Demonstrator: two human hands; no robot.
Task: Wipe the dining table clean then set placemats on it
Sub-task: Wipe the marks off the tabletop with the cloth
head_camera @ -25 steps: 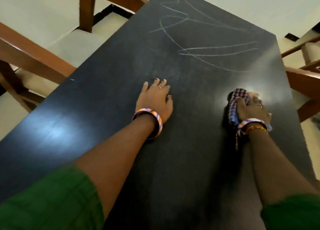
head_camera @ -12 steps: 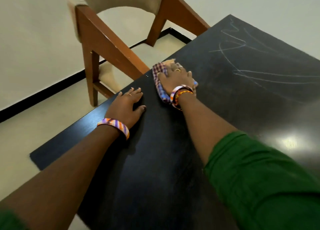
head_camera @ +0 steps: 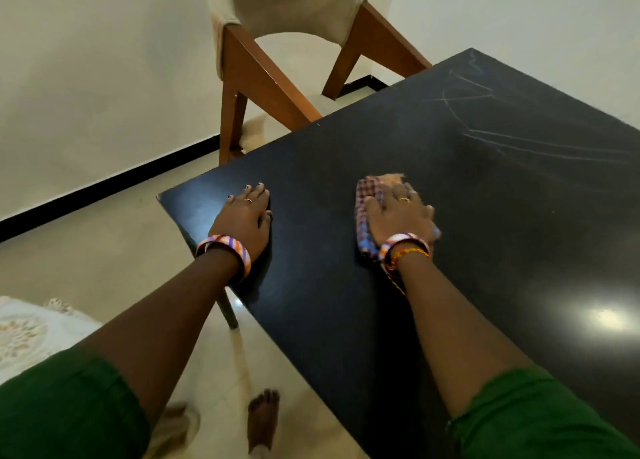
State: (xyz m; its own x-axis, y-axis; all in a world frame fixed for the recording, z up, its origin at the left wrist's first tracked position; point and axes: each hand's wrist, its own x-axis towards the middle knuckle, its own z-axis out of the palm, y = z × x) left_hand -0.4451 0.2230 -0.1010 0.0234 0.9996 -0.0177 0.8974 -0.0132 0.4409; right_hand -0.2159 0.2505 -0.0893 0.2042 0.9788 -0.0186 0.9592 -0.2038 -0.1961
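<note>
left hand (head_camera: 244, 216) flat, empty | right hand (head_camera: 398, 216) pressing cloth (head_camera: 365, 226), half hidden

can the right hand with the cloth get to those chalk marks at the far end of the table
Probably yes: the bare table lies between the right hand, on the cloth, and the chalk marks, though a lean looks needed.

one table (head_camera: 433, 250), one cloth (head_camera: 365, 216), one chair (head_camera: 277, 60), two hands (head_camera: 242, 216)
</note>
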